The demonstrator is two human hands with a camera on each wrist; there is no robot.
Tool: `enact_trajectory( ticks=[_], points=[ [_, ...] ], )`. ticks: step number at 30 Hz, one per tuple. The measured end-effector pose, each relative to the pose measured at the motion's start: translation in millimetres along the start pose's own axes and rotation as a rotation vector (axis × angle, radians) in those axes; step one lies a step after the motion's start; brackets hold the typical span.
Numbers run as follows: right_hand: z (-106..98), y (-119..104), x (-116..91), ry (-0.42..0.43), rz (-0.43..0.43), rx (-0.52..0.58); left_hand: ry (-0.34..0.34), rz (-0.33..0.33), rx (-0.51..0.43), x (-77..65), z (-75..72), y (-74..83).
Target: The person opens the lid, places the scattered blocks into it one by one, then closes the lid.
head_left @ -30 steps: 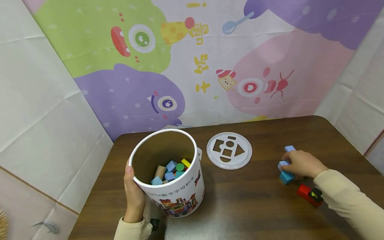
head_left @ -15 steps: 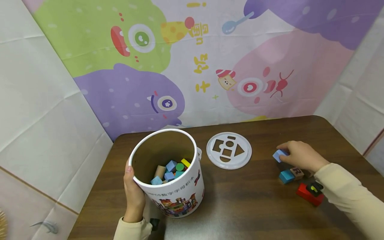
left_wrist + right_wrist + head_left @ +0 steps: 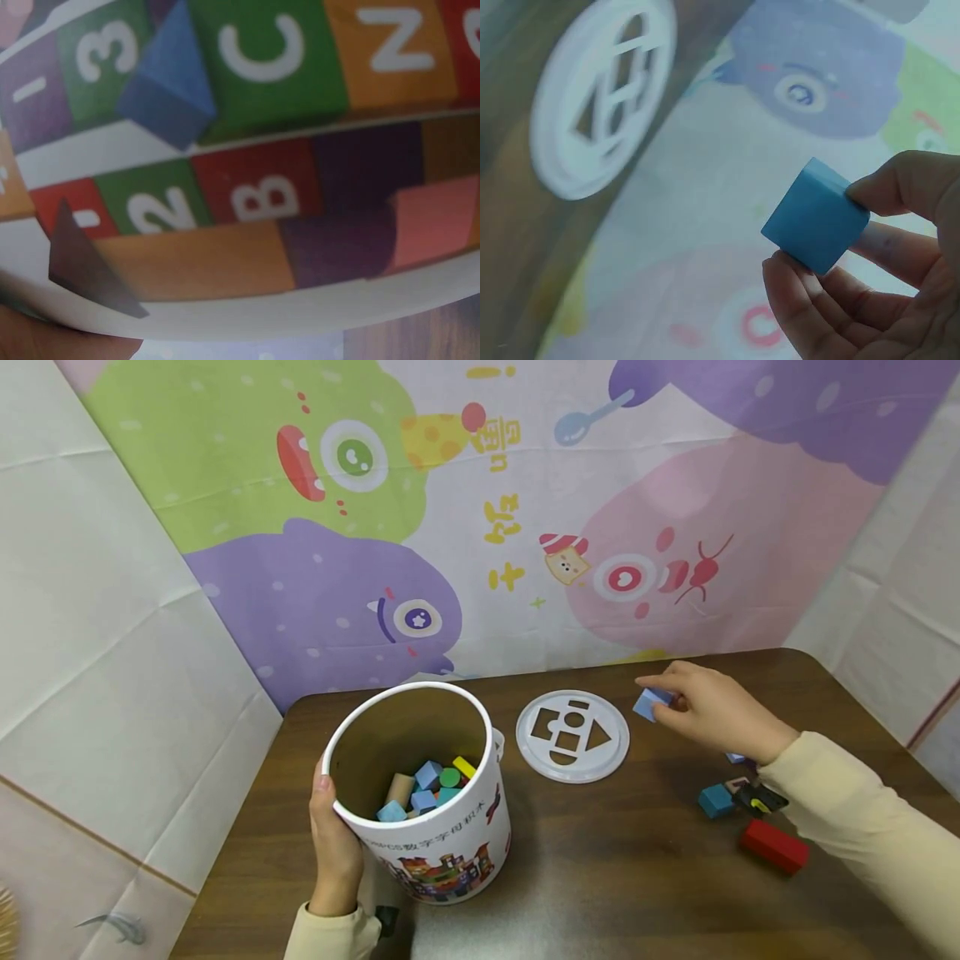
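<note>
A light blue block [image 3: 651, 702] is pinched between the thumb and fingers of my right hand [image 3: 701, 710], raised right of the white lid. The right wrist view shows the same blue block [image 3: 814, 217] at the fingertips. My left hand [image 3: 335, 843] grips the side of a white bucket [image 3: 450, 860], thumb at the rim, the bucket tilted. Inside it lie several coloured blocks [image 3: 427, 785]. In the left wrist view the bucket's printed wall [image 3: 247, 157] fills most of the frame, with part of a finger [image 3: 60, 337] at the lower left.
A round white lid [image 3: 611, 756] with shaped holes lies flat behind the bucket. At the right of the table are a teal block [image 3: 716, 801], a red block [image 3: 776, 847] and a wooden block [image 3: 737, 786], with another blue block [image 3: 735, 758] partly hidden by the right sleeve.
My right hand has picked up a light blue block from the right-hand group and carried it up and left toward the lid. My left hand and the bucket stay still.
</note>
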State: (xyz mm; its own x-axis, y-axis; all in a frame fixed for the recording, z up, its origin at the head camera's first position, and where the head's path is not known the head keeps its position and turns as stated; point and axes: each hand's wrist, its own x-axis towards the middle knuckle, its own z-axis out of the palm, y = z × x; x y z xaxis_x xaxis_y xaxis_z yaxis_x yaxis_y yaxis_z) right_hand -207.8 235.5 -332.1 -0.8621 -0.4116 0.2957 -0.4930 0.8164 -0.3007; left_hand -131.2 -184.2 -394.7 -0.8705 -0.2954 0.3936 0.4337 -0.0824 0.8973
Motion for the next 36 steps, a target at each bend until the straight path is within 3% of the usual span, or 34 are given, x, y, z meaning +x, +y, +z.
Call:
enact_trajectory(
  ticks=[8, 18, 26, 36],
  points=[
    [-18, -51, 25, -0.031, -0.137, 0.061, 0.001, -0.005, -0.013, 0.4, -0.5, -0.9],
    [-22, -114, 56, -0.042, -0.355, 0.158, -0.006, 0.006, -0.014, 1.1, -1.1, -1.5],
    [-4, -154, 69, -0.108, -0.445, 0.218, 0.006, -0.008, 0.015, 0.4, -1.6, -1.6],
    [25, -186, 86, -0.238, -0.491, 0.184, -0.005, 0.004, 0.003, 0.7, -0.8, -1.7]
  ],
)
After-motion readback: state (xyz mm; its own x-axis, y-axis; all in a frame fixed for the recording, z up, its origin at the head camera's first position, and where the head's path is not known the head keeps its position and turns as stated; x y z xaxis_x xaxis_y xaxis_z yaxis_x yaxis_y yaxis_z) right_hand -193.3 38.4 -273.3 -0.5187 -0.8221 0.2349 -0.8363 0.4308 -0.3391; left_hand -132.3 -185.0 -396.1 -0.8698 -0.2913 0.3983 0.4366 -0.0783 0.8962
